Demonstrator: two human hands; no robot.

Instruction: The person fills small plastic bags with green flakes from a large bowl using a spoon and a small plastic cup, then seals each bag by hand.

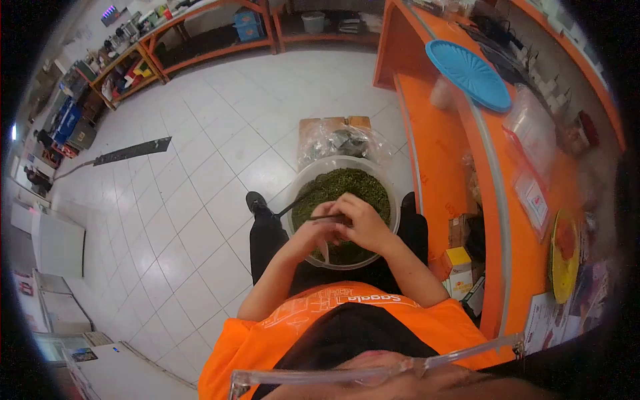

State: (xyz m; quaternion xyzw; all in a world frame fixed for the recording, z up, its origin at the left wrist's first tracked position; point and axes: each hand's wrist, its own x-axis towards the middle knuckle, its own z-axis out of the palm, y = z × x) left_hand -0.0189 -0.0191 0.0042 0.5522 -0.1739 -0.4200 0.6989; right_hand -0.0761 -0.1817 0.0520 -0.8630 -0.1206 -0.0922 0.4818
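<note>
A translucent round tub (395, 220) between my legs holds finely chopped green leaves (353, 181). Both hands are close together above it. My right hand (360, 223) has its fingers bent and pinched around a thin dark strip (327, 217). Just below and left, my left hand (313, 237) is curled, its fingertips meeting those of the right; what it grips is partly hidden. A pale, narrow piece (325, 252) hangs under the left hand, too small to name. A dark handle-like stick (297, 201) slants over the tub's left rim.
Beyond the tub, a clear plastic bag (343, 141) lies on a wooden stool (313, 125). To the right runs an orange counter (490, 200) with a blue lid (469, 75) and a yellow plate (564, 257). A yellow-and-white box (458, 270) stands below.
</note>
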